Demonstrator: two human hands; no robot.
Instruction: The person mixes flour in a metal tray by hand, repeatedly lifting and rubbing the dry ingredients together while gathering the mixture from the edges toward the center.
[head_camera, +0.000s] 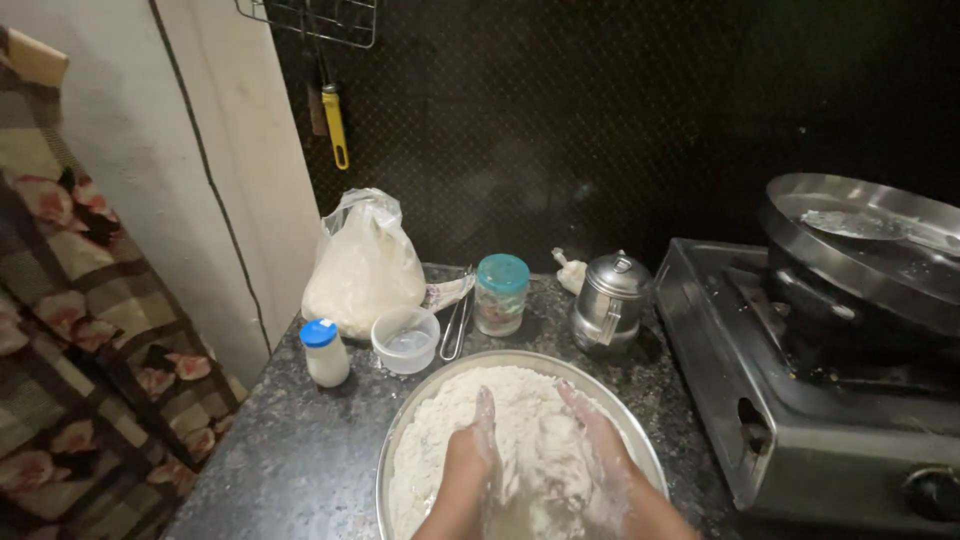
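Note:
A wide steel plate (400, 425) sits at the counter's near edge, heaped with white flour and damp dough (520, 430). Both my hands are pressed into the heap. My left hand (478, 440) has its fingers curled into the dough, coated in flour. My right hand (598, 450) lies on the right side of the heap, fingers spread and dug into the dough, also white with flour.
Behind the plate stand a small white bottle with a blue cap (325, 352), a clear plastic cup (406, 339), a bag of flour (363, 265), metal tongs (457, 322), a teal-lidded jar (501, 294) and a steel pot (611, 300). A gas stove (800, 420) with a lidded pan (870, 260) fills the right.

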